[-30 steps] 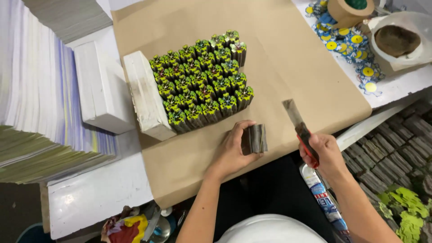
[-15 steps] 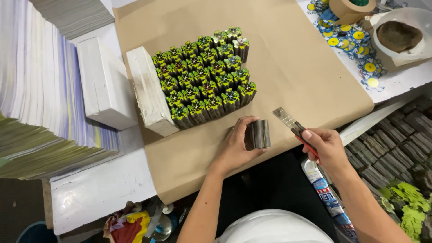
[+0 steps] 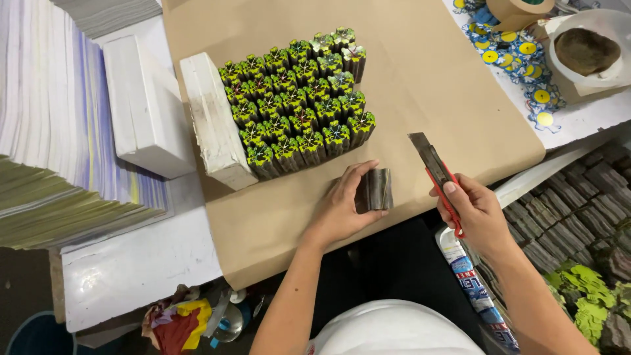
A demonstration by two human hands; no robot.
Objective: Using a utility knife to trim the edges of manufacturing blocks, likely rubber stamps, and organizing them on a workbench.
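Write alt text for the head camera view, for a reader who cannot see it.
A person's left hand holds a small dark bundle of tubes on brown paper while the right hand grips a red-handled utility knife, blade extended. Behind stands a block of green-and-yellow-topped tubes against a white block.

The left hand (image 3: 342, 207) hides the near side of the paper bundle (image 3: 378, 189).
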